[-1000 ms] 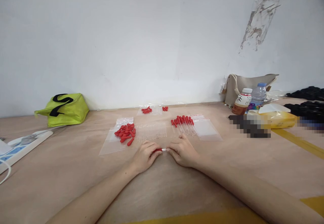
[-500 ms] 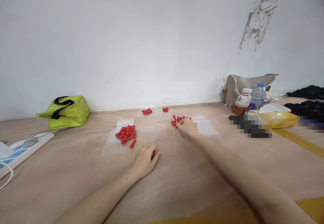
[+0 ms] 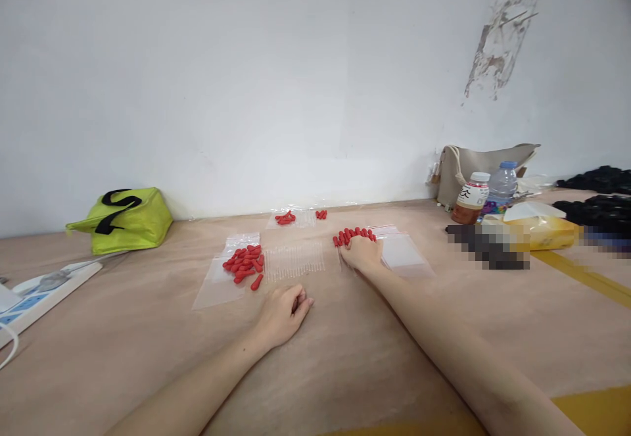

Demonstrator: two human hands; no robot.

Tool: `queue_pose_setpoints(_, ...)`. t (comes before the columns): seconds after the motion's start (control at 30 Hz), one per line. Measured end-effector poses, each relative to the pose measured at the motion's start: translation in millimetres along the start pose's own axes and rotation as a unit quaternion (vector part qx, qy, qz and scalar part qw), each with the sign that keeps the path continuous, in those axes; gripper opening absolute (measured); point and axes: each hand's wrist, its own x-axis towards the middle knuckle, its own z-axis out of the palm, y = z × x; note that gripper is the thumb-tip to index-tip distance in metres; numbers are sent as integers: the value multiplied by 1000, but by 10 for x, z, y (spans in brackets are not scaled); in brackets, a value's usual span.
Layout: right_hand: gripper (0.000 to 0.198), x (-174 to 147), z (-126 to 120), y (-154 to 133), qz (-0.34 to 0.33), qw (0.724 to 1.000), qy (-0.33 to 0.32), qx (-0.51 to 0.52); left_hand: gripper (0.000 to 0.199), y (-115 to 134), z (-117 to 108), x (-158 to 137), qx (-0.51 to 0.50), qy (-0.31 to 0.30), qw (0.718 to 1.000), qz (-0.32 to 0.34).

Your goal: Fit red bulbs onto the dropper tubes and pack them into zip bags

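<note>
My right hand (image 3: 362, 253) lies over a row of red-topped clear droppers (image 3: 355, 233), fingers bent and drawn together at the row's left side. Its fingertips are partly hidden, so what they pinch, if anything, does not show. My left hand (image 3: 284, 314) rests on the covered table with curled fingers and nothing visible in them. Just beyond it, thin clear tubes (image 3: 294, 260) lie side by side. To their left is a loose pile of red rubber bulbs (image 3: 242, 265) on a clear zip bag (image 3: 217, 292), with one bulb (image 3: 257, 282) slightly apart.
Near the wall, a clear bag (image 3: 306, 218) has more red bulbs (image 3: 285, 218) around it. Another zip bag (image 3: 407, 255) lies right of my right hand. Farther out are a lime bag (image 3: 133, 219), a power strip (image 3: 54, 294), bottles (image 3: 472, 198) and a yellow tissue pack (image 3: 545, 231).
My right hand has shifted slightly and lies lower over the droppers. The red tops at the row's left end now sit in a more even line. My left hand stays put.
</note>
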Motion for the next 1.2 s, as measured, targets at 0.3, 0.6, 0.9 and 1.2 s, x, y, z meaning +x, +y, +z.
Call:
queue_pose_setpoints(0.3,23,-119,-33,-157,-92,995,18,30,22,-60,-156,9,121,26,992,-24)
queue_pose_setpoints(0.6,28,-134,51,-518,-38,996,-60,44,18,-513,-577,0,295,44,944,-141)
queue_pose_setpoints(0.9,32,29,30,-645,22,989,-139,48,27,-460,-473,-23,348,9,925,-151)
queue_pose_setpoints(1.2,27,-12,-101,-637,-24,987,-145,60,19,-201,-210,-17,149,61,987,19)
